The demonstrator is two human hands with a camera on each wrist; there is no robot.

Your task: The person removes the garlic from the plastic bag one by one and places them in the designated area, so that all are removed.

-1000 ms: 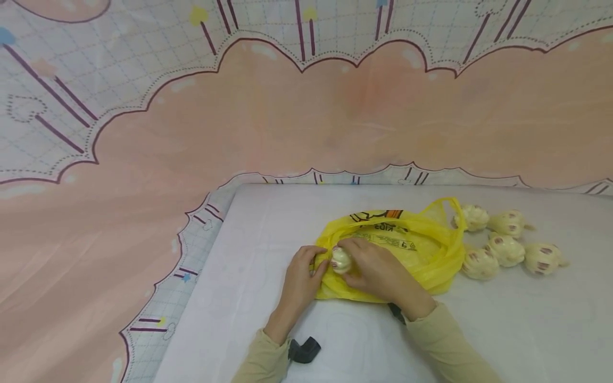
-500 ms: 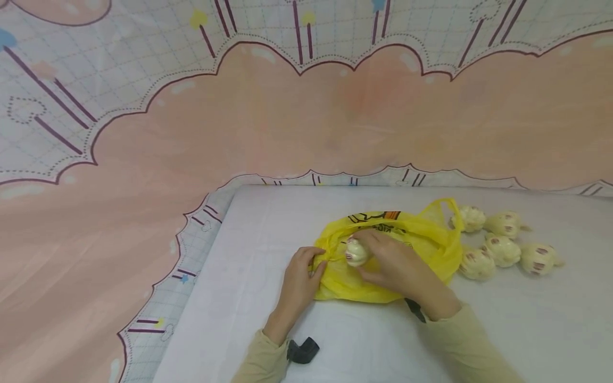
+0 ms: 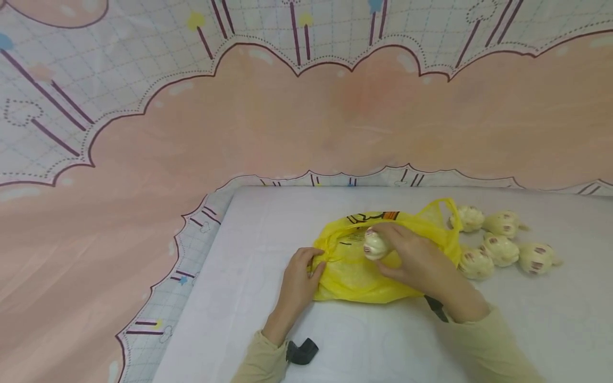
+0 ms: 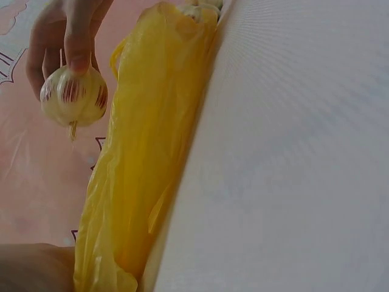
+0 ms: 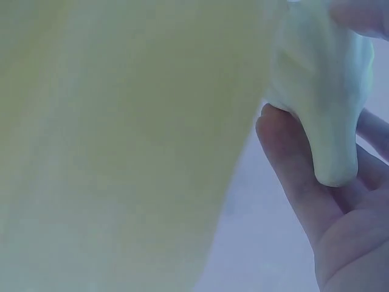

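Note:
My right hand (image 3: 421, 266) holds a garlic bulb (image 3: 374, 244) over the mouth of a yellow plastic bag (image 3: 354, 279). In the left wrist view the bulb (image 4: 73, 100) hangs root end down, pale with reddish streaks, raised beside the bag (image 4: 149, 134). Thumb and fingers (image 5: 292, 164) of that hand surround the bulb in the right wrist view, its stem pointing into the palm. At the bag's left edge, my left hand (image 3: 299, 276) pinches the plastic between thumb and fingers.
Several garlic bulbs (image 3: 500, 249) lie grouped on the white table (image 3: 268, 223) right of the bag, the nearest ones close against its side. A yellow bag handle (image 3: 447, 207) stands up by them. A patterned curtain (image 3: 306, 122) hangs behind the table.
My right hand has drawn the garlic bulb away from the left hand, rightward and slightly up across the bag opening. The left hand stays at the bag's edge.

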